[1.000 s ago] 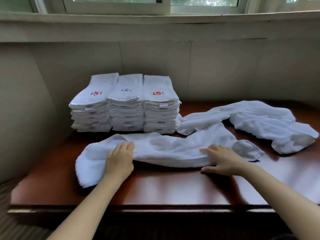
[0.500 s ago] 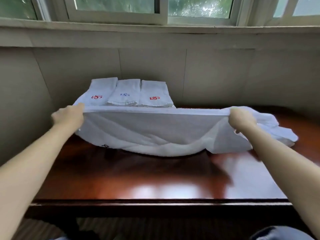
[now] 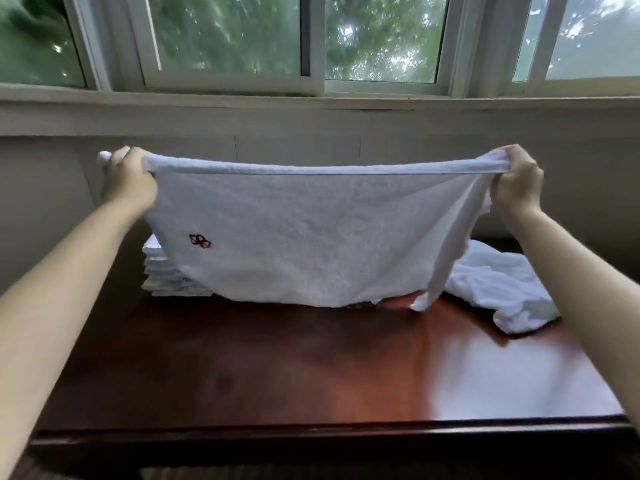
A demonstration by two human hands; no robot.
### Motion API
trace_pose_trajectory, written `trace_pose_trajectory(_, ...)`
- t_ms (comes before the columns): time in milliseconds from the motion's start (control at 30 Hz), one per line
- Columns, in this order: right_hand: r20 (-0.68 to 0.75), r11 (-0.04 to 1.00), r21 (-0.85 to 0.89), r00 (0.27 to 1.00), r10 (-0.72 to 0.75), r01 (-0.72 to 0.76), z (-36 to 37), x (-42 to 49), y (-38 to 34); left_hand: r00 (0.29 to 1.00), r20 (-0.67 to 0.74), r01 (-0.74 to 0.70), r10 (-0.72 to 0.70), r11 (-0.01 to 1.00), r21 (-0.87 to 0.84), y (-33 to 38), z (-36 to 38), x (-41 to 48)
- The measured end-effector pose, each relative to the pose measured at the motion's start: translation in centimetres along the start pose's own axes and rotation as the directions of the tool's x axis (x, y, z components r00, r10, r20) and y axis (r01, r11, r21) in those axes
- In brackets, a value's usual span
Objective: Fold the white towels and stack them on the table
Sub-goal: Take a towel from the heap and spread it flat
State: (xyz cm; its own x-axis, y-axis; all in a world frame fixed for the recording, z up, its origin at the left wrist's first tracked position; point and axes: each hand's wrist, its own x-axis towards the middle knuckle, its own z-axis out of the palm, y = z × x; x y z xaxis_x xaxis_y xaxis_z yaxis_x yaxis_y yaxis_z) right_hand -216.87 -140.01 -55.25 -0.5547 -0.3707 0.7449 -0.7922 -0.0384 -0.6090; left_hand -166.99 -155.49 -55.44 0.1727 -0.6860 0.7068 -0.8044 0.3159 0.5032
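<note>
In the head view, the left hand [image 3: 130, 178] is gripping one top corner of a white towel [image 3: 311, 237] and the right hand [image 3: 516, 181] is gripping the other, fingers curled round the bunched hem. The cloth is hanging stretched along its upper edge above the table [image 3: 311, 368], its lower edge sagging close over the wood in front of the stack of folded towels [image 3: 166, 271]. It is behaving as light, soft and limp, so the corners are likely offering the surest hold. A crumpled towel [image 3: 502, 289] is lying at the right.
</note>
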Motion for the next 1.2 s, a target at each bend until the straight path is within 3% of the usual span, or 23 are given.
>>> trace_pose_trajectory(67,-0.031,0.997,-0.058,0.998,-0.059,0.057,-1.7,-1.2,0.8,0.999,0.025,0.036,-0.037,0.999,0.025,-2.0,-0.7,-2.5)
trace_pose_trajectory(100,0.029,0.996,-0.061,0.997,-0.067,0.069,-2.5,-1.8,1.2,0.994,0.068,0.076,-0.082,0.993,0.090,-3.0,-0.9,-3.9)
trace_pose_trajectory(133,0.165,0.997,-0.037,0.985,-0.056,0.063,-3.3,-2.5,1.6,0.979,0.164,0.091,-0.123,0.978,0.188,-3.9,-1.1,-5.5)
trace_pose_trajectory(167,0.388,1.000,-0.001,0.922,-0.014,0.016,-4.1,-3.4,2.1,0.933,0.318,0.072,-0.167,0.954,0.290,-4.7,-1.4,-7.0)
trace_pose_trajectory(200,0.660,0.996,-0.004,0.749,0.066,-0.084,-4.9,-4.3,2.6,0.833,0.503,0.018,-0.233,0.919,0.395,-5.4,-1.6,-8.6)
trace_pose_trajectory(233,0.863,0.981,-0.096,0.477,0.168,-0.172,-5.5,-5.3,3.2,0.677,0.658,-0.027,-0.331,0.882,0.471,-5.8,-1.8,-10.3)
trace_pose_trajectory(267,0.944,0.957,-0.235,0.195,0.266,-0.172,-5.8,-6.4,3.7,0.480,0.758,-0.041,-0.442,0.852,0.523,-5.9,-2.1,-12.1)
trace_pose_trajectory(300,0.937,0.931,-0.349,-0.021,0.349,-0.105,-5.8,-7.5,4.4,0.297,0.795,-0.051,-0.529,0.823,0.566,-6.1,-2.0,-13.7)
trace_pose_trajectory(333,0.904,0.911,-0.410,-0.147,0.401,-0.042,-5.5,-8.6,4.9,0.185,0.786,-0.079,-0.590,0.788,0.610,-6.5,-1.5,-15.0)
trace_pose_trajectory(367,0.886,0.900,-0.435,-0.184,0.426,-0.011,-4.8,-9.8,5.3,0.160,0.756,-0.111,-0.634,0.750,0.652,-6.7,-0.8,-16.1)
trace_pose_trajectory(400,0.886,0.895,-0.446,-0.149,0.439,-0.013,-3.7,-10.9,5.4,0.219,0.723,-0.132,-0.656,0.714,0.688,-6.9,0.2,-17.0)
trace_pose_trajectory(500,0.894,0.898,-0.439,0.118,0.433,0.032,0.0,-14.2,5.7,0.469,0.614,-0.134,-0.635,0.636,0.760,-6.0,3.2,-19.0)
trace_pose_trajectory(567,0.891,0.865,-0.438,0.250,0.379,0.247,2.5,-16.1,6.2,0.632,0.640,-0.215,-0.437,0.694,0.687,-5.2,4.7,-20.8)
trace_pose_trajectory(600,0.896,0.834,-0.428,0.281,0.343,0.348,3.6,-17.4,6.5,0.667,0.678,-0.281,-0.307,0.740,0.611,-5.0,5.5,-21.8)
trace_pose_trajectory(633,0.902,0.815,-0.421,0.278,0.330,0.398,4.6,-18.6,6.7,0.656,0.725,-0.325,-0.212,0.788,0.524,-4.8,5.9,-22.8)
trace_pose_trajectory(700,0.912,0.788,-0.406,0.254,0.322,0.463,5.8,-20.4,7.1,0.594,0.790,-0.291,-0.152,0.875,0.387,-5.2,6.6,-24.1)
trace_pose_trajectory(767,0.912,0.759,-0.406,0.269,0.308,0.508,6.6,-20.8,7.6,0.596,0.776,-0.252,-0.208,0.869,0.426,-6.0,7.2,-23.7)
trace_pose_trajectory(867,0.899,0.798,-0.417,0.327,0.292,0.435,7.4,-19.5,7.9,0.623,0.719,-0.268,-0.308,0.779,0.566,-6.1,7.7,-22.4)
trace_pose_trajectory(933,0.879,0.813,-0.416,0.409,0.246,0.406,7.9,-19.1,8.8,0.677,0.675,-0.236,-0.293,0.782,0.576,-6.2,8.4,-22.0)
trace_pose_trajectory(1033,0.783,0.821,-0.462,0.590,0.199,0.335,8.5,-19.4,10.5,0.774,0.606,-0.117,-0.185,0.898,0.424,-6.6,10.3,-20.9)
trace_pose_trajectory(1133,0.729,0.753,-0.531,0.662,0.172,0.389,9.8,-19.2,11.4,0.700,0.706,-0.143,-0.106,0.948,0.284,-6.1,12.5,-19.6)
trace_pose_trajectory(1200,0.713,0.739,-0.550,0.679,0.174,0.388,11.1,-18.9,11.9,0.667,0.737,-0.201,-0.112,0.925,0.323,-5.9,13.9,-19.0)
